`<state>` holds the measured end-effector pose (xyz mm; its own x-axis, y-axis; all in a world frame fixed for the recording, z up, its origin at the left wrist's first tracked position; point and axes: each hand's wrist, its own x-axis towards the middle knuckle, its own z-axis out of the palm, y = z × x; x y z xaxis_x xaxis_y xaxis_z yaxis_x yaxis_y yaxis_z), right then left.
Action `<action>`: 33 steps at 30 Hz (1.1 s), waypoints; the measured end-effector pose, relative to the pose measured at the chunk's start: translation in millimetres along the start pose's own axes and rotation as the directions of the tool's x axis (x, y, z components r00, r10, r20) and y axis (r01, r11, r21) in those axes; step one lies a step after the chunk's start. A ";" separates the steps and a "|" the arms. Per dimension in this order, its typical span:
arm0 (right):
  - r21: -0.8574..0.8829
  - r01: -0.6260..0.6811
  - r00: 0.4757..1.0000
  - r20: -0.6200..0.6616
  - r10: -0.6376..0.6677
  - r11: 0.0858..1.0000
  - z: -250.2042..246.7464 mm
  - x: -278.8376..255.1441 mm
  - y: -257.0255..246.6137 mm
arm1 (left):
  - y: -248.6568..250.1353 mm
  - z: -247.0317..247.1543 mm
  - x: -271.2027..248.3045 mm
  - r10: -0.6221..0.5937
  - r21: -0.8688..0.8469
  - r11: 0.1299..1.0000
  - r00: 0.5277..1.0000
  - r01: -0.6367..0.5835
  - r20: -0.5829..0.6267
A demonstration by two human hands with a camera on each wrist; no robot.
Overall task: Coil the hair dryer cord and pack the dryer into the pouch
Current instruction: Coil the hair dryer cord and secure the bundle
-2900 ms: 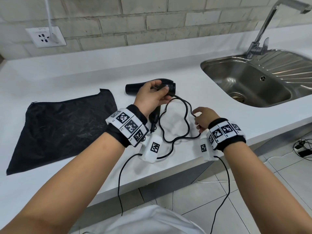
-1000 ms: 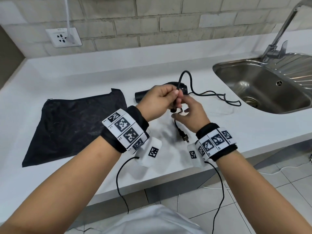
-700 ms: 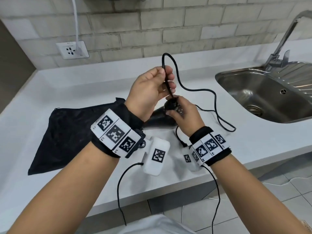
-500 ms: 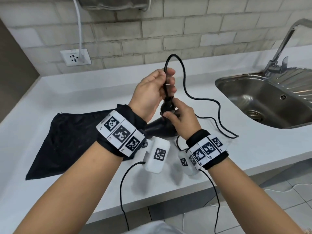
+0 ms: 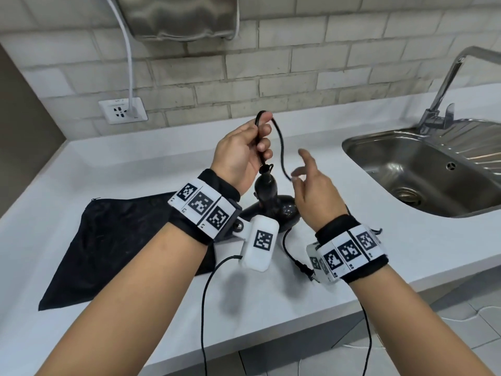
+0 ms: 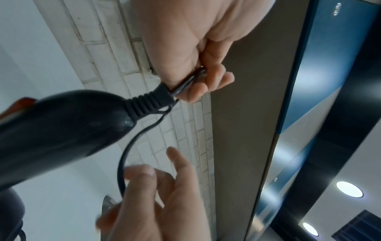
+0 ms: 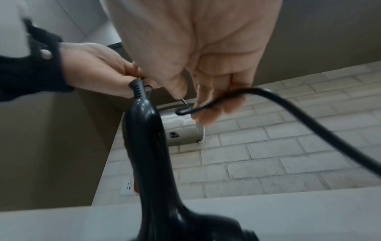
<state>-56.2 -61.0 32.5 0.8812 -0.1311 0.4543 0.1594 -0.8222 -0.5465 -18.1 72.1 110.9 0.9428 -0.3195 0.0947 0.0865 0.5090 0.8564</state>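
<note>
The black hair dryer (image 5: 271,204) is handle-up over the white counter (image 5: 141,175), its body partly hidden behind my wrists. My left hand (image 5: 264,142) grips the cord (image 5: 280,147) just above the ribbed strain relief (image 6: 150,101); the fingers (image 6: 208,81) curl round it. From there the cord arcs over and down to my right hand (image 5: 296,172), which pinches it between thumb and fingers (image 7: 214,106), index finger raised. The plug (image 5: 303,267) dangles by my right wrist. A flat black pouch (image 5: 122,240) lies on the counter to the left.
A steel sink (image 5: 423,172) with a tap (image 5: 444,85) is set into the counter on the right. A wall socket (image 5: 123,111) with a white cable is at the back left, a metal wall unit (image 5: 179,17) above it. The counter's front edge is near my forearms.
My right hand left the top of the dryer handle, moved right and took the cord. The slack that lay on the counter toward the sink is gone from there.
</note>
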 end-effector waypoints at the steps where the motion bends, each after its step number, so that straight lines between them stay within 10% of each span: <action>1: 0.017 0.011 1.000 0.021 -0.011 1.000 2.8 -3.5 1.9 | 0.7 0.2 2.5 0.005 -0.014 1.000 1.000 -0.005 -0.009; 20: 0.076 0.456 0.874 -0.227 -0.430 0.887 -39.4 26.8 -31.7 | -9.7 10.7 11.6 0.016 0.277 0.960 0.996 -0.041 0.093; 27: 0.142 0.241 0.939 -0.283 -0.194 0.960 -44.4 60.6 -31.1 | -16.0 19.8 13.1 -0.033 0.517 0.854 0.987 -0.054 0.158; 33: 0.310 0.056 0.993 -0.116 -0.021 0.949 -38.5 65.6 -7.4 | -15.8 22.7 18.4 -0.084 0.320 0.946 0.993 0.052 0.086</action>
<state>-16.7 -84.8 93.5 0.8200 -0.1777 0.5441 0.3388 -0.6156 -0.7116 -9.5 40.1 110.6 0.9009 -0.4289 0.0661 0.0280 0.2094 0.9774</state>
